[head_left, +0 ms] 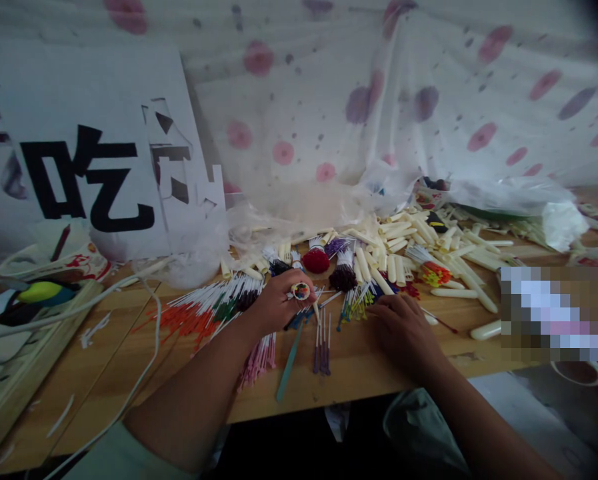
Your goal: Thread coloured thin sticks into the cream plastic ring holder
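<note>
My left hand is closed around a cream-coloured tube, whose open end faces me and shows a multicoloured filling. Beneath that hand lie thin white sticks with purple ends and a flat teal strip. Bent fingers of my right hand rest at a bunch of yellow- and blue-tipped sticks; whatever they pinch is hidden. Pink-tipped sticks and orange-tipped sticks are spread left of my left hand. A red-topped bundle stands behind, between both hands.
Many cream tubes are heaped at the back right, near an orange-and-yellow-tipped bundle. A white cable crosses the wooden table on the left, beside a wooden frame. Plastic sheeting lies behind.
</note>
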The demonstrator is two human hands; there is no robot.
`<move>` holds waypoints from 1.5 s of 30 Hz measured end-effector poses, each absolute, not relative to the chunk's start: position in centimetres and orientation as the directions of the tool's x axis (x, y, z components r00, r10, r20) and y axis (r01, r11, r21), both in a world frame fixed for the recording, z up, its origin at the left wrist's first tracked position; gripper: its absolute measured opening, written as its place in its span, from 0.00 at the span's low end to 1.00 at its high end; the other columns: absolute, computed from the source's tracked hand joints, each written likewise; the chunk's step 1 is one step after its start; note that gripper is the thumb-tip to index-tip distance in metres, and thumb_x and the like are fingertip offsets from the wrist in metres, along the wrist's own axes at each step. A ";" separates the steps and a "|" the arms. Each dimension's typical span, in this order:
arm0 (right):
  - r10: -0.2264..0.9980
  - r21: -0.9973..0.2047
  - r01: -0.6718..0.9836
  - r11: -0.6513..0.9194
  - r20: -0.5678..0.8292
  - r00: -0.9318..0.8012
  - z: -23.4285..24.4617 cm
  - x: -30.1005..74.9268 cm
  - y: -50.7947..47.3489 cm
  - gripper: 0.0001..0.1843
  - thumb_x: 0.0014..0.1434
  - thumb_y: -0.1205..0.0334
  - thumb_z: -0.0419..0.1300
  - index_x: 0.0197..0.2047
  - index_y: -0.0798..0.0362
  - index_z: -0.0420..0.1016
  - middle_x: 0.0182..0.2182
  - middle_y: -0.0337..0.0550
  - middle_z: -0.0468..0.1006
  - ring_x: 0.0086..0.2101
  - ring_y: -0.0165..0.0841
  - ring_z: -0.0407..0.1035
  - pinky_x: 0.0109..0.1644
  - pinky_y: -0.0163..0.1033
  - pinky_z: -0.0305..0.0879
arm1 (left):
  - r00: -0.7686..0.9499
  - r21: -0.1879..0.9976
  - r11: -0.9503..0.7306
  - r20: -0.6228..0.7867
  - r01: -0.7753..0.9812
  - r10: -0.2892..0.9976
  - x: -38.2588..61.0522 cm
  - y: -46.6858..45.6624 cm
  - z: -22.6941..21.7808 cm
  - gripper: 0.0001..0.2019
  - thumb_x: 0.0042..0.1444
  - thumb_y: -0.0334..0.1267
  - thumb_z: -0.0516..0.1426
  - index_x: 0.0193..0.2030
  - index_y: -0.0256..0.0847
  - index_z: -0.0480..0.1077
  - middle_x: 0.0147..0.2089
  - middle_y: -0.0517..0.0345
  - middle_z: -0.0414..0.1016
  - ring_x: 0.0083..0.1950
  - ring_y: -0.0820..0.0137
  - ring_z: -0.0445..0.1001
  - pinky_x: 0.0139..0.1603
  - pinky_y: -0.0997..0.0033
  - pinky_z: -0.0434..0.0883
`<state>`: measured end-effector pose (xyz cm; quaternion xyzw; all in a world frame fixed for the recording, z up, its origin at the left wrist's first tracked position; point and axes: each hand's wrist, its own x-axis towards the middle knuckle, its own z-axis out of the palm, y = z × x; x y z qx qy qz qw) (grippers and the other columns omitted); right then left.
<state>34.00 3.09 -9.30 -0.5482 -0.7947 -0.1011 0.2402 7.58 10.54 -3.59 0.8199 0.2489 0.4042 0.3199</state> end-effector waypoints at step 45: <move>0.826 -0.125 0.915 0.384 0.489 -0.280 -9.4 34.1 2.9 0.09 0.60 0.63 0.54 0.39 0.51 0.75 0.38 0.47 0.72 0.39 0.38 0.62 0.45 0.44 0.60 | 0.503 0.716 -0.677 0.528 0.168 0.684 7.6 10.8 -3.6 0.08 0.56 0.39 0.56 0.29 0.38 0.67 0.30 0.60 0.67 0.33 0.74 0.66 0.37 0.74 0.63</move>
